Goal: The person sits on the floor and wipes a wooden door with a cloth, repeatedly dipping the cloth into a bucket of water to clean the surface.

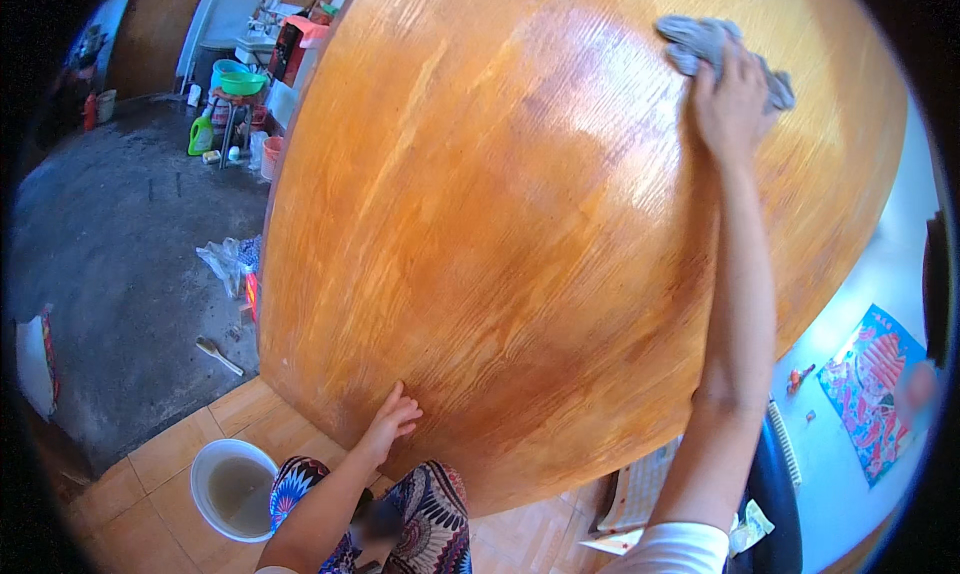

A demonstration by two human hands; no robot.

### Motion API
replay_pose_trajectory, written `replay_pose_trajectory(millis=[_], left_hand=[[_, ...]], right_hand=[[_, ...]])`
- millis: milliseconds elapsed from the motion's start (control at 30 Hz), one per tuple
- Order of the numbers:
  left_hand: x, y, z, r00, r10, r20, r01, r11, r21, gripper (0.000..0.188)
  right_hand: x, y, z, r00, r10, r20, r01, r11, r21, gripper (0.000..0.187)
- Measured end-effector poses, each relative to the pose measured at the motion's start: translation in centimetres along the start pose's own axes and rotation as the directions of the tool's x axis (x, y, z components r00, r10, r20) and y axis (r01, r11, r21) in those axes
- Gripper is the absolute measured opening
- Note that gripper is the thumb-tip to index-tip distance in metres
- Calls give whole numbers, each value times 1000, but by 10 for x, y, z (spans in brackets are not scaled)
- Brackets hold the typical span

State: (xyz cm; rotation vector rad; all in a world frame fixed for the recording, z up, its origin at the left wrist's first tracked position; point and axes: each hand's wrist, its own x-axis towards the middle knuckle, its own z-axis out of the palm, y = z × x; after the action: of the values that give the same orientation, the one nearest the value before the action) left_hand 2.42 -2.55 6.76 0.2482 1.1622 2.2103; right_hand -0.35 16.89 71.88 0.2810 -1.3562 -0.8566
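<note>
The dark floor [130, 234] has a brown door [155, 34] at its far edge, tiles [165, 459] along its near edge, and a pale wall [830, 509] bears a poster [870, 394].

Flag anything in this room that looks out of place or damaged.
A small pale brush-like tool and a crumpled clear plastic bag lie loose on the dark grey floor, which looks untidy. The large orange-brown wooden panel has patchy, uneven colouring, perhaps wear.

The glossy wooden surface [480, 214] carries a crumpled grey cloth [688, 38].
</note>
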Motion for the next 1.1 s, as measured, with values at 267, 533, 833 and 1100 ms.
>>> replay_pose_trajectory(millis=[267, 533, 833, 1100], left_hand=[[1, -1, -25, 998, 32, -62, -33, 999, -24, 88], [-3, 10, -9, 999, 30, -36, -29, 999, 39, 85], [4, -12, -1, 999, 34, -8, -34, 998, 45, 85], [-5, -1, -10, 999, 43, 1, -43, 995, 90, 82]], right_hand=[[-183, -222, -90, 833, -435, 341, 246, 844, 476, 63], [-132, -76, -98, 859, -402, 318, 302, 899, 318, 50], [31, 1, 22, 980, 199, 0, -194, 954, -230, 54], [-58, -254, 8, 964, -204, 170, 141, 935, 326, 50]])
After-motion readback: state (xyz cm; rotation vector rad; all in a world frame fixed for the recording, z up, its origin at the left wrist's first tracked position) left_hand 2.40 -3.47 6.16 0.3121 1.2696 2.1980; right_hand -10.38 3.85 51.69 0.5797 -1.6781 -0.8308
